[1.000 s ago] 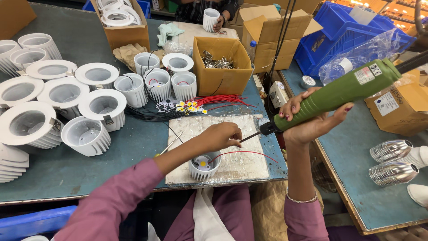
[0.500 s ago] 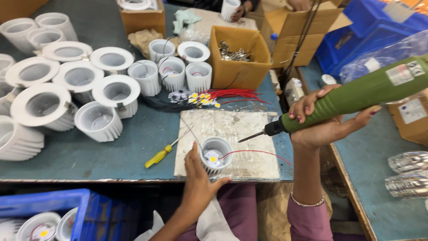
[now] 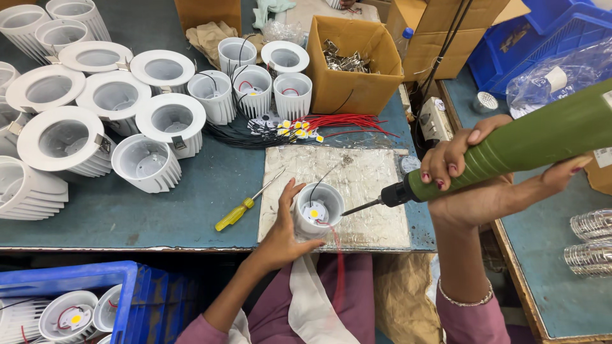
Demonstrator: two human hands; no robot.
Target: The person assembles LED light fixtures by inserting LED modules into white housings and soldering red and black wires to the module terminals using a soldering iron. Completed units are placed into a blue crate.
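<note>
While gripped, ribbed white housing (image 3: 317,213), green driver (image 3: 529,143)

The left hand (image 3: 280,232) reaches forward from a pink-sleeved forearm, palm down, fingers curled in a loose clasp with the thumb spread toward the right hand. The right hand (image 3: 475,185) is raised higher, wrist bent back, fingers with painted nails wrapped over in a firm grip; a thin bracelet circles its forearm
</note>
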